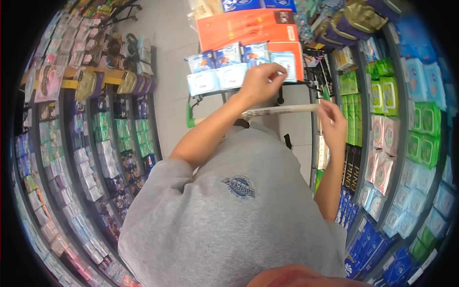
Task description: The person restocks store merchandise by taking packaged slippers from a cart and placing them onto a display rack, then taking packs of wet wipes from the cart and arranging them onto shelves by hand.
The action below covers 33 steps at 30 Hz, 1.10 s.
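Observation:
My left hand (260,84) reaches across the near end of a shopping cart, over a row of wipe packs. Its fingers are loosely bent, with a gap inside the curl and nothing visible in them. Just beyond the fingertips lies a white-and-blue wipe pack (285,61); I cannot tell whether they touch. Two more white packs, one of them a wipe pack (202,82), lie left of this hand, with blue picture packs (226,56) behind them. Beside the right end of the cart handle (282,110) is my right hand (333,119), fingers apart and slightly bent, holding nothing visible.
A large orange package (241,31) lies in the cart behind the packs. Shelves of small packs (103,126) line the left side. To the right, shelves hold green wipe packs (388,95) and pink-and-white packs (377,167). Tiled floor (174,28) runs between them.

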Motion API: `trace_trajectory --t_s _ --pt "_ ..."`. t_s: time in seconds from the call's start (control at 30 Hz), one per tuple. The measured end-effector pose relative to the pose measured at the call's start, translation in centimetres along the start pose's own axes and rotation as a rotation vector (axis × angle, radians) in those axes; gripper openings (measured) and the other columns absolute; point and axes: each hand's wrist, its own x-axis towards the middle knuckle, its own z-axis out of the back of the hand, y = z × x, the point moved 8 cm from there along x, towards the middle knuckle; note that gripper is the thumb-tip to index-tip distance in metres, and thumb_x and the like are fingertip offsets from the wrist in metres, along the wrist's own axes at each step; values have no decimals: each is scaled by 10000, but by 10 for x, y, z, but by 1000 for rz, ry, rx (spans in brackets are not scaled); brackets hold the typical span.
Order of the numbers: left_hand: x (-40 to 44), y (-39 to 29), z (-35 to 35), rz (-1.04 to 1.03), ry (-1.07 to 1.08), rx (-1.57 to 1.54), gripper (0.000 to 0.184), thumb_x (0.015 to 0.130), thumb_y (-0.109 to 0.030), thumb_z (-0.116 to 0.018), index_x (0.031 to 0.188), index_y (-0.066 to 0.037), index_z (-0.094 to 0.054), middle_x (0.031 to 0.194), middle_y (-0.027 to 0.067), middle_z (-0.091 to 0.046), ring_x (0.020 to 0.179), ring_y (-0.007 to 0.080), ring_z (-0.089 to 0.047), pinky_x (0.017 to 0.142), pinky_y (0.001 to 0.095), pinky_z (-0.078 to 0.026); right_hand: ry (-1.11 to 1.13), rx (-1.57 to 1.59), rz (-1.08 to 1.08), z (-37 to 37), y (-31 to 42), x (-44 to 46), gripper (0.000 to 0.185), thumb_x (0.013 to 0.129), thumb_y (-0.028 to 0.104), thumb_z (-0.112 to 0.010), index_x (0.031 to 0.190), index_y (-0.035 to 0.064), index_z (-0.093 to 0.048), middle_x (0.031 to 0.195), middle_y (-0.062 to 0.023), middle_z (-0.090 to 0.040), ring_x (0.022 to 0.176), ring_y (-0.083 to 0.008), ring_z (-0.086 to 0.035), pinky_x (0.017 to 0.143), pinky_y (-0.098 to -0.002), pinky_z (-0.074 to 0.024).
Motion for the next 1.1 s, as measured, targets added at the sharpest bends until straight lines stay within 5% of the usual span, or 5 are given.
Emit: trace_trajectory --t_s 0.2,0.33,0.7,0.93,1.1 --pt "-37 124 117 123 -8 282 316 711 -89 -767 1003 -18 -667 1042 135 -662 970 262 -626 870 363 -472 157 -156 207 -178 28 46 423 795 229 -719 1121 -14 -601 1096 -213 -621 1049 -326 -585 906 -393 -457" --pt "-32 150 111 65 210 410 553 660 -198 -811 1146 -14 -620 1179 161 -615 1135 308 -537 1013 413 -377 199 -449 249 -232 26 69 646 760 326 -740 1227 -56 -509 1175 -245 -576 1102 -364 -549 939 -432 -437" --pt "-4 174 72 184 635 436 674 577 -263 -851 1140 -4 -585 1148 182 -593 1104 335 -552 945 400 -434 407 -523 -158 -254 -10 90 814 692 424 -786 1269 -59 -474 1165 -246 -595 1088 -359 -584 919 -400 -468" --pt "3 185 71 268 661 404 720 484 -301 -901 1054 -8 -573 978 143 -633 911 286 -611 795 352 -477 349 -397 -102 -251 -4 77 456 717 299 -776 973 31 -511 962 -196 -635 925 -372 -621 780 -446 -486" --pt "13 179 73 258 651 343 714 478 -303 -905 1039 5 -587 955 143 -640 889 258 -617 797 337 -478 261 -296 -6 -249 7 71 364 744 212 -735 973 51 -502 964 -186 -631 927 -388 -610 767 -456 -481"
